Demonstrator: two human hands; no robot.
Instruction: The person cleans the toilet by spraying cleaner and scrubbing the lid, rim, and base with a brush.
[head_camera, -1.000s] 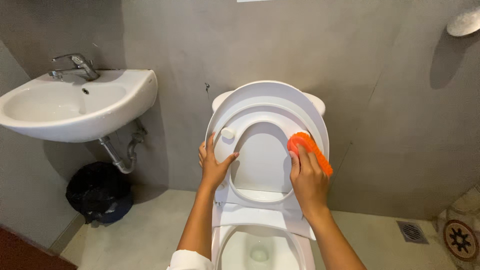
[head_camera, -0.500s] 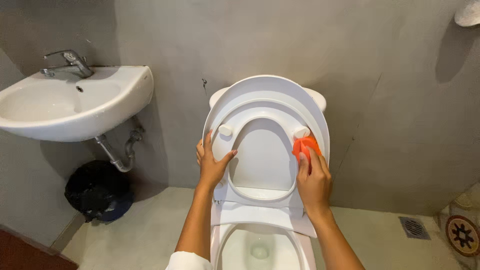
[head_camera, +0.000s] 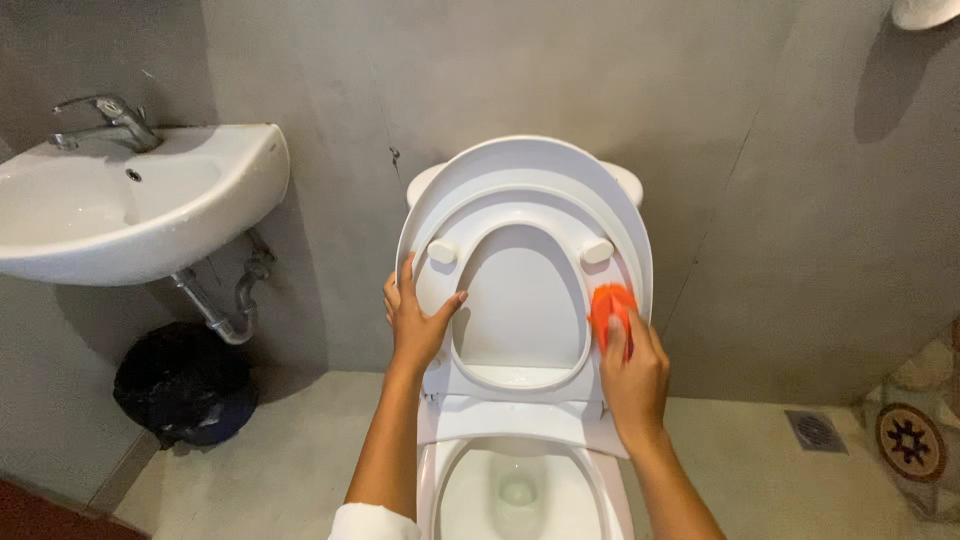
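Orange scrub brush (head_camera: 611, 312): gripped by right hand (head_camera: 633, 372), long axis pointing up and slightly left, pressed on the raised toilet seat's (head_camera: 520, 300) right rim (seat upright against lid). Left hand (head_camera: 417, 318) open, steadying the left rim.

Both forearms are bare; a white sleeve (head_camera: 372, 522) edge shows at the left elbow.
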